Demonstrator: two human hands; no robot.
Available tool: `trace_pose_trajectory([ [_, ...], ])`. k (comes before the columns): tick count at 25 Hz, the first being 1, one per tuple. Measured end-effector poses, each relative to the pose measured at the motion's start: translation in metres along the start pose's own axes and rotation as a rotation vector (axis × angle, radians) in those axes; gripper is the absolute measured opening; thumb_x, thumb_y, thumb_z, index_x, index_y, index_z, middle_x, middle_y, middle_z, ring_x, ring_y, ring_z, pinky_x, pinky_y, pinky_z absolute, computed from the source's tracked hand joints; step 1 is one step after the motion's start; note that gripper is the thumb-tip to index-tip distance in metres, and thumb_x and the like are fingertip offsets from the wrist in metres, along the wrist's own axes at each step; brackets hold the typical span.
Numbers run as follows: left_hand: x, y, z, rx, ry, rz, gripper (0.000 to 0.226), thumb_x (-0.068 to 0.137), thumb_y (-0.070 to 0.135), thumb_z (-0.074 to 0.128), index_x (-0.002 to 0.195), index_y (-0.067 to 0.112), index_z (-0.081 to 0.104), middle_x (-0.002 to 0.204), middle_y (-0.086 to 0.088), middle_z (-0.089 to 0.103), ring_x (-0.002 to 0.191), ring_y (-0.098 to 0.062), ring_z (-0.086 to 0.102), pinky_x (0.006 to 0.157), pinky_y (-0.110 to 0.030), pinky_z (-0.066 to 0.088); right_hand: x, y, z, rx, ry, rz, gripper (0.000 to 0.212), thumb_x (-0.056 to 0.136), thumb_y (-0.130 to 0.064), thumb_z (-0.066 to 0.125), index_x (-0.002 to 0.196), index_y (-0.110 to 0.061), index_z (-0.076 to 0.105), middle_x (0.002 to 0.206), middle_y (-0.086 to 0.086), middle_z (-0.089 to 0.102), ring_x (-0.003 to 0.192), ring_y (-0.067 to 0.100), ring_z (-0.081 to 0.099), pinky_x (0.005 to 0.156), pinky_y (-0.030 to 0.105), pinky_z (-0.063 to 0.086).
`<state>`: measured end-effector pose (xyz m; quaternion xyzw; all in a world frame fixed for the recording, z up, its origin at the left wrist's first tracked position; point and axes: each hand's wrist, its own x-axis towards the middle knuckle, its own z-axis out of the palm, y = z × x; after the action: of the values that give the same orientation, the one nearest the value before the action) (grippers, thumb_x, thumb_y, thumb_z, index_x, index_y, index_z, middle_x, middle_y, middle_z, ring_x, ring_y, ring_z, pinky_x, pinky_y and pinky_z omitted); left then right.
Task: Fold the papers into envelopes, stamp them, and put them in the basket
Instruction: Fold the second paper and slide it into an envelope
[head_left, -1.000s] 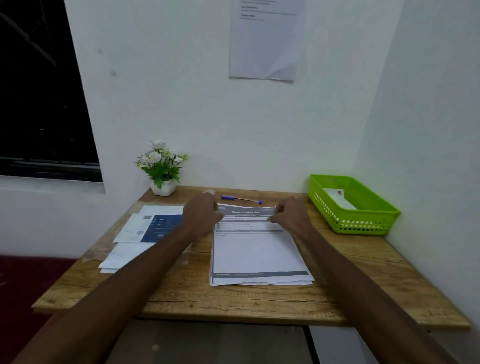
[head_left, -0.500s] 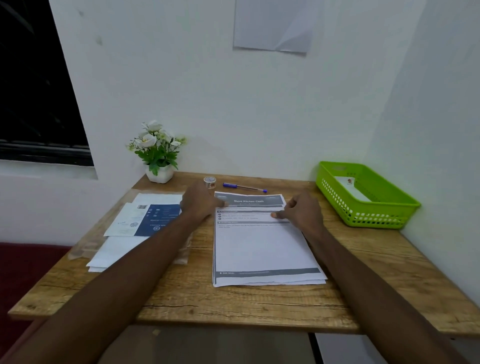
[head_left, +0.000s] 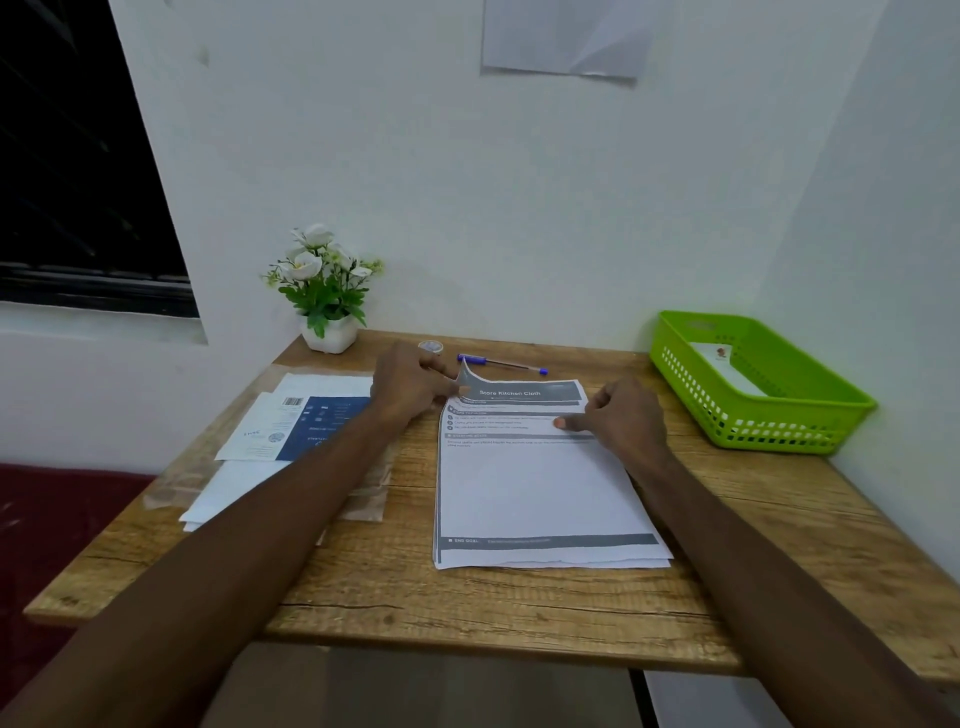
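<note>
The left hand (head_left: 415, 384) pinches the far left corner of the top sheet (head_left: 530, 478) between thumb and fingertips, curling that corner up off the stack. The right hand (head_left: 623, 415) has its fingers curled, with the thumb pressed flat on the sheet near its upper right, pinning it down. The sheet is a printed page headed "Store Kitchen Cloth", lying on a small stack of papers in the middle of a wooden table (head_left: 395, 587).

The paper looks thin, light and floppy (the raised corner bends on its own), so it will likely crease easily and slide over the sheet beneath. Corners and edges seem the best places to take hold.

Left of the stack lies another pile of papers (head_left: 291, 431), one partly blue. Beyond the sheet are a blue pen (head_left: 501, 362), a small round object (head_left: 430, 346) and a potted white flower (head_left: 324, 291). A green basket (head_left: 810, 415) sits at the table's right edge, well apart, holding a white envelope (head_left: 727, 369) with a small stamp.
</note>
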<state>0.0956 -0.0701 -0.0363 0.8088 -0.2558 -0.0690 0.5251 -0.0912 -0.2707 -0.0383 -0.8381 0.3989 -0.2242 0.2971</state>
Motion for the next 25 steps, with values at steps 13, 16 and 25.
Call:
trace_pose_trajectory([
  [13,0.009,-0.005,-0.011,-0.251,-0.250,-0.165,0.030,0.078,-0.008,0.079,0.107,0.002,0.076,0.100,-0.011,0.081,0.088,-0.023,0.078,0.067,-0.025,0.063,0.008,0.013,-0.005,0.172,0.012,-0.033,0.057,0.058,-0.036,0.100,0.076,0.007,0.067,0.070,0.017,0.071,0.058,0.020,0.055,0.060,0.033,0.039],
  [16,0.007,-0.004,-0.014,-0.348,-0.277,-0.167,0.026,0.079,-0.005,0.080,0.102,0.007,0.077,0.097,-0.009,0.081,0.087,-0.020,0.079,0.064,-0.025,0.063,0.012,0.016,-0.009,0.326,-0.003,-0.006,0.041,0.061,-0.024,0.099,0.070,0.000,0.068,0.067,0.018,0.071,0.054,0.022,0.055,0.059,0.034,0.043],
  [25,0.006,-0.004,-0.018,-0.434,-0.279,-0.173,0.021,0.087,-0.014,0.065,0.091,0.001,0.079,0.097,-0.015,0.080,0.093,-0.027,0.078,0.070,-0.030,0.063,0.018,0.019,-0.017,0.556,-0.112,-0.065,0.033,0.073,0.014,0.080,0.094,-0.011,0.077,0.082,0.006,0.078,0.069,0.018,0.073,0.058,0.025,0.056],
])
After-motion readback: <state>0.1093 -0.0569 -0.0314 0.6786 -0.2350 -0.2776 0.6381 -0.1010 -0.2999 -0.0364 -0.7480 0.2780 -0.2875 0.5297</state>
